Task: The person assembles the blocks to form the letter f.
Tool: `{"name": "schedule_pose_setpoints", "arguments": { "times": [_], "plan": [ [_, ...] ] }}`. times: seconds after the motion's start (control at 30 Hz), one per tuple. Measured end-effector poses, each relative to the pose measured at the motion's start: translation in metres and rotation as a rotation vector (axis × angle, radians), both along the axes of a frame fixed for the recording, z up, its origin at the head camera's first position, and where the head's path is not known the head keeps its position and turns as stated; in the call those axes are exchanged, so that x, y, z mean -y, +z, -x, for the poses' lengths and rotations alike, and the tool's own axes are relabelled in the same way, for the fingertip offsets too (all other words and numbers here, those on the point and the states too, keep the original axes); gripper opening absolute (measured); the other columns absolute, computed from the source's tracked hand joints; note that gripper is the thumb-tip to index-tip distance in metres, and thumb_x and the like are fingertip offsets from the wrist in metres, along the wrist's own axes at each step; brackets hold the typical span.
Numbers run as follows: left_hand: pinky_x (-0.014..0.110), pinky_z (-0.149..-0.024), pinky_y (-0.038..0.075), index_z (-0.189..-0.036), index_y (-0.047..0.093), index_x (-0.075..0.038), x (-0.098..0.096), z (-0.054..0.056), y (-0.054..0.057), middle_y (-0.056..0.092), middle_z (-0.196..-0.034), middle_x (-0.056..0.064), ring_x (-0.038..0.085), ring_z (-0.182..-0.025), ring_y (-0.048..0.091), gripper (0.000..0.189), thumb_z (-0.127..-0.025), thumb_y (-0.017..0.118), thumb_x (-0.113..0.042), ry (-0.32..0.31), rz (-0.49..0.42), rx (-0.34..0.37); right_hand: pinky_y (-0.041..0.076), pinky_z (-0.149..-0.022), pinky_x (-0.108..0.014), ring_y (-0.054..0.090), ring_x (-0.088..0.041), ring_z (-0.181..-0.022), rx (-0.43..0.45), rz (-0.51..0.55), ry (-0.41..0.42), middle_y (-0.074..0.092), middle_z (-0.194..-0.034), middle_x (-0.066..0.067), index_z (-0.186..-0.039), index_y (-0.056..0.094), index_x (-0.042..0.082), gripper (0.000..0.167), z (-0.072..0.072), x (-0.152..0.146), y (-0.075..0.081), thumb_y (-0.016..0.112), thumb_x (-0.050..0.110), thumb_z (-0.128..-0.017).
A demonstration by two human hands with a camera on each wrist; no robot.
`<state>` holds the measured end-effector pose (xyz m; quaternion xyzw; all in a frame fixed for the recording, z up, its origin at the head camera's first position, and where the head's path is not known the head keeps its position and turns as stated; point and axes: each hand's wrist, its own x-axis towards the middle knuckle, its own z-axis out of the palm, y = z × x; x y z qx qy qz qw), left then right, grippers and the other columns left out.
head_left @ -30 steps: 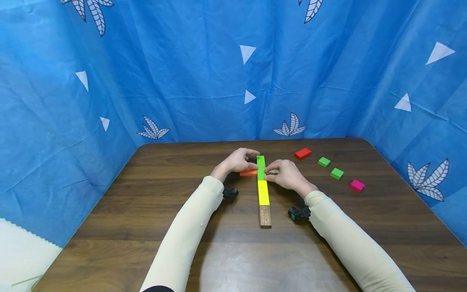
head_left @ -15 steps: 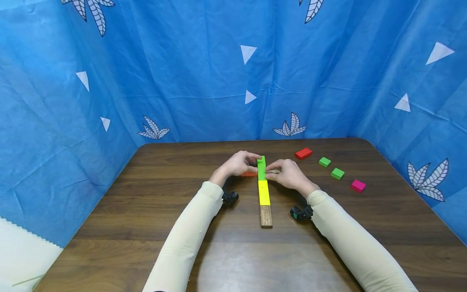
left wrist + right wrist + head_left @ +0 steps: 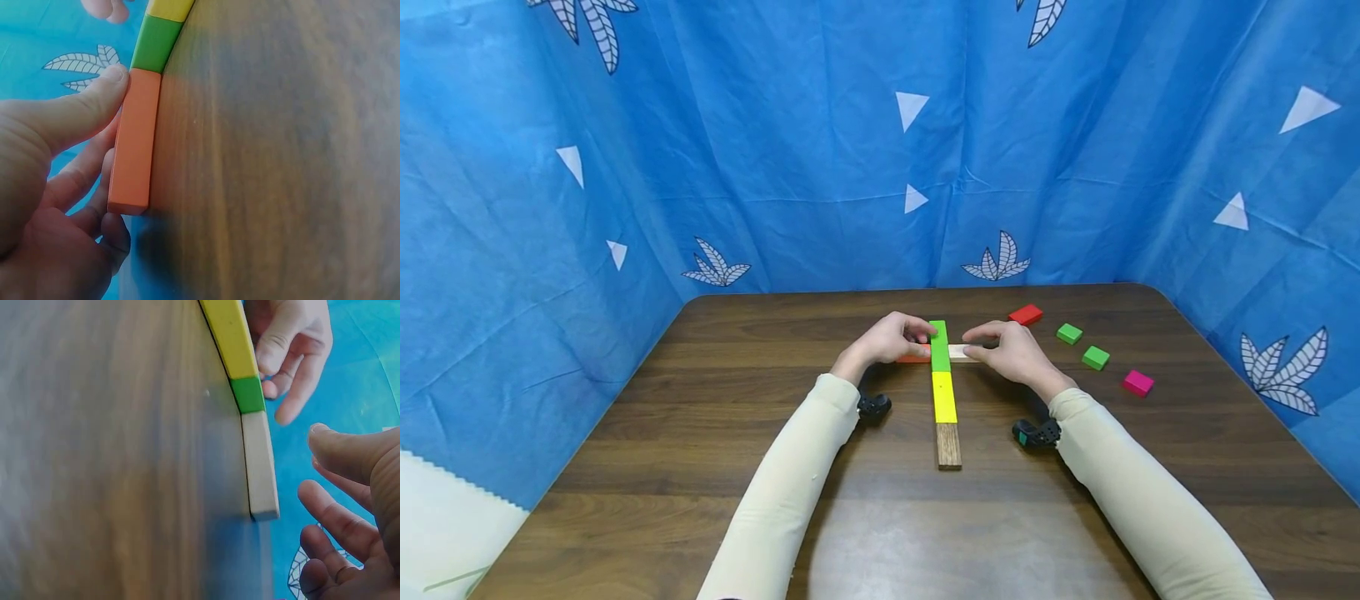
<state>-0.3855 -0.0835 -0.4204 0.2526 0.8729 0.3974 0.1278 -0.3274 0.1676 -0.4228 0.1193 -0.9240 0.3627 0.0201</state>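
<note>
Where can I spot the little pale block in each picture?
Head: pale block a little right of centre, beside the green strip, partly behind the right hand.
Left wrist: pale block not in it.
Right wrist: pale block right of centre, lowest piece in the row.
Shared landmark: yellow block, at the top edge in both wrist views.

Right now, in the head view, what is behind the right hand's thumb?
A pale block: its left part shows beside the green piece, while the right hand covers some of the rest. The right wrist view shows its free end; its underside is hidden.
</note>
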Motion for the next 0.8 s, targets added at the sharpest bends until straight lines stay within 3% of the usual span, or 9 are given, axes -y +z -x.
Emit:
{"name": "schedule_pose_setpoints", "arguments": {
  "times": [0.17,0.47,0.8],
  "plan": [
    [0.024,-0.073,0.047,-0.132,0.07,-0.008,0.0,0.0,-0.002,0.071,-0.103,0.006,0.017,-0.09,0.059,0.043,-0.091,0.079,-0.009,0.012,-0.033,0.012,0.054,-0.098,-0.052,0.061,-0.034,-0.119,-0.007,-0.003,-0.015,0.07,-0.132,-0.014,-0.128,0.074,0.013,0.035,0.001,-0.008,0.003,0.074,0.028,-0.096],
    [0.032,-0.089,0.055,-0.137,0.069,-0.017,0.001,0.001,-0.005,0.07,-0.123,0.008,0.023,-0.104,0.066,0.043,-0.094,0.077,-0.017,0.009,0.024,-0.055,0.051,-0.103,-0.055,0.058,-0.037,-0.122,0.016,0.053,-0.096,0.065,-0.138,-0.017,-0.133,0.069,0.011,0.039,0.01,-0.03,0.003,0.071,0.03,-0.099],
    [0.039,-0.113,0.047,-0.141,0.066,-0.017,0.001,0.001,-0.005,0.062,-0.144,0.007,0.024,-0.137,0.054,0.043,-0.099,0.071,-0.019,-0.025,0.095,-0.04,0.053,-0.095,-0.046,0.057,-0.037,-0.114,0.058,0.155,-0.225,0.063,-0.132,-0.023,-0.138,0.063,0.007,0.048,0.023,-0.043,0.007,0.071,0.033,-0.099]
  ]
}}
